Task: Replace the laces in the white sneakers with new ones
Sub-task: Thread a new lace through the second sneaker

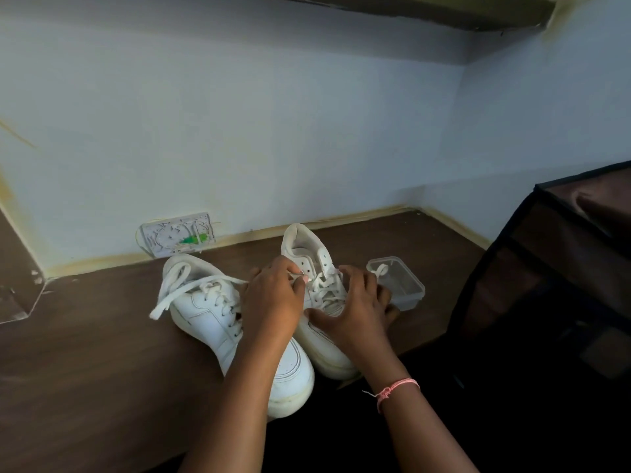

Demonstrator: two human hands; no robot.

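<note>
Left hand [271, 295] pinches the lace [319, 283] of the right sneaker [317, 254]; right hand [355, 308], fingers spread, rests on it. 2 sneakers stand mid-counter [102, 336], the left sneaker [205, 302] touching, near a clear container [406, 288].

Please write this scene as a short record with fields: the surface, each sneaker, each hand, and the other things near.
surface: brown table
left sneaker: laced, lace ends loose
right sneaker: laced only in part, upper eyelets bare
left hand: pinches the lace of the right sneaker
right hand: rests on the right sneaker, fingers spread
clear box: beside the right sneaker, holds a white lace
</note>
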